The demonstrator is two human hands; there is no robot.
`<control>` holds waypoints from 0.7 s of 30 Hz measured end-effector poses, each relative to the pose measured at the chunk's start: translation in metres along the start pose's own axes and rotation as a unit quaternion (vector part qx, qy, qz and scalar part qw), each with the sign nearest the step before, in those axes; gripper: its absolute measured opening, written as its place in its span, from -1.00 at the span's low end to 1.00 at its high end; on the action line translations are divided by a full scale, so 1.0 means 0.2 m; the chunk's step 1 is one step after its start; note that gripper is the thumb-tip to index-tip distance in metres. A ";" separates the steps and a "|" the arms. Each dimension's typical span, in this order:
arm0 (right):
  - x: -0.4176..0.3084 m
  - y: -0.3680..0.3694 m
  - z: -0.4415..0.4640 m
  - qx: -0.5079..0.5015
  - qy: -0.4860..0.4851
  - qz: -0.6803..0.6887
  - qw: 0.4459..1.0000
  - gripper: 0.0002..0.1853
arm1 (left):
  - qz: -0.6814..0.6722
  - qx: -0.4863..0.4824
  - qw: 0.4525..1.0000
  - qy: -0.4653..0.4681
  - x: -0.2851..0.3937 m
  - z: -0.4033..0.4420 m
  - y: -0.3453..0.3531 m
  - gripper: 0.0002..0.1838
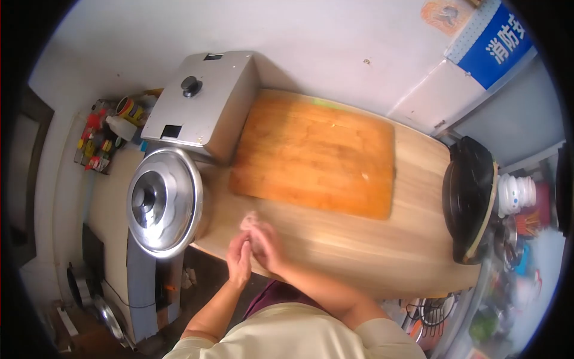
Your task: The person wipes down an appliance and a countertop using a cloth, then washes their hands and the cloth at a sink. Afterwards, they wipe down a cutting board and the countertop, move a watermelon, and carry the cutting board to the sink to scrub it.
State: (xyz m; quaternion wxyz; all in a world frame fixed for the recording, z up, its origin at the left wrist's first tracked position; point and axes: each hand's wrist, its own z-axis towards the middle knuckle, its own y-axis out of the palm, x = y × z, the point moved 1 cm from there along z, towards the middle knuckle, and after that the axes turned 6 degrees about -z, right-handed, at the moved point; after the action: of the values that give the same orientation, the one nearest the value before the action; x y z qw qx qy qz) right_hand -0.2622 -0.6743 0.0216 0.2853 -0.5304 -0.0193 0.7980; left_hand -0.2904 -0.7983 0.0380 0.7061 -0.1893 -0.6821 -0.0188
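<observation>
The left hand and right hand meet in front of the cutting board, toward its near left corner and well short of its near edge. Their fingers are drawn in close against each other, with little gap between them. A small pinkish shape shows at the far end of the hands, between them and the board (too blurred to say whether it is fingertips or something held, so I cannot tell if either hand grips anything).

The board lies flat on the tabletop, its near edge slightly aslant to the tabletop's front edge. A broad strip of pale wood separates those two edges, leaving the hands room to slide rightward along the board's front. Another stretch of wood lies right of the board, reaching to a glossy black object.

Movement to the left is tighter: a round metal lid with a dark knob sits left of the board's near corner, and a metal box stands close along the board's left edge (whether they touch I cannot tell). Behind the board's far edge rises the white wall.
</observation>
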 end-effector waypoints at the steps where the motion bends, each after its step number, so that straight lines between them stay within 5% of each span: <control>1: 0.02 -0.13 0.00 0.011 0.031 -0.018 0.999 -0.36 | -0.042 -0.057 0.997 0.009 0.09 0.05 0.06 -0.69; 4: 0.16 -0.60 0.09 0.158 -0.033 -0.142 0.977 -0.50 | 0.033 -0.133 0.982 0.131 0.24 0.21 0.28 -0.67; 5: 0.31 -0.69 0.03 0.241 0.087 0.043 0.966 -0.51 | 0.099 -0.127 0.967 0.200 0.28 0.28 0.36 -0.66; 6: 0.47 -0.86 0.04 0.278 0.085 -0.087 0.953 -0.45 | 0.134 -0.125 0.961 0.205 0.24 0.37 0.45 -0.61; 8: 0.59 -1.16 0.15 0.279 0.100 -0.225 0.928 -0.40 | 0.216 -0.092 0.944 0.232 0.15 0.55 0.59 -0.53; 10: 0.75 -1.24 0.24 0.299 0.186 -0.166 0.921 -0.40 | 0.308 -0.040 0.911 0.273 0.11 0.70 0.71 -0.47; 12: 0.72 -1.13 0.31 0.188 0.215 -0.346 0.894 -0.41 | 0.382 -0.032 0.891 0.245 0.03 0.77 0.77 -0.46; 16: 0.58 -0.83 0.30 0.037 0.094 -0.043 0.994 -0.44 | 0.397 -0.031 0.885 0.243 -0.02 0.82 0.80 -0.43; 19: 0.56 -1.18 0.34 0.177 0.059 -0.107 0.976 -0.43 | 0.393 -0.056 0.906 0.147 0.09 0.85 0.83 -0.42; 20: 0.70 -1.31 0.35 0.268 0.034 0.068 0.960 -0.44 | 0.396 -0.058 0.908 0.119 0.12 0.87 0.84 -0.40; 21: 0.70 -1.50 0.39 0.322 0.102 -0.009 0.941 -0.42 | 0.428 -0.058 0.892 0.131 0.11 0.88 0.86 -0.39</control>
State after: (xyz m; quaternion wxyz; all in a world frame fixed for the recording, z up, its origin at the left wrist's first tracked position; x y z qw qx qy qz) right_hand -0.2366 -0.3349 0.0382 0.4480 -0.4891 0.2632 0.7006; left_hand -0.4085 -0.5828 0.0177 0.7167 -0.4991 -0.4340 0.2211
